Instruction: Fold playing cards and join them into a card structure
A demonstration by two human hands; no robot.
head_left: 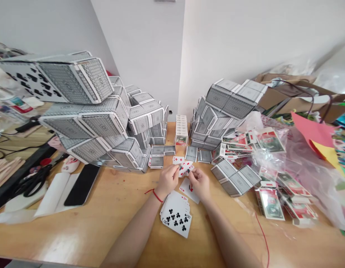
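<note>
Between both hands is a playing card (185, 169) with red diamonds, face up and raised a little over the table. My left hand (169, 178), with a red string on its wrist, pinches the card's left side. On its right side, my right hand (199, 182) pinches it with thumb and fingers. Another diamond card (178, 159) shows just behind. Under my right hand lies an ace (186, 188) with a red pip, partly covered. A fanned pile of cards (176, 216), the eight of clubs on top, rests between my forearms.
Folded-card blocks are stacked at left (102, 123) and right (219, 108). A row of clear-wrapped decks (181, 130) stands between. A phone (82, 185) and scissors (35, 182) lie left; card boxes (270, 204) and plastic wrap (309, 160) lie right. A wall (222, 44) closes the back.
</note>
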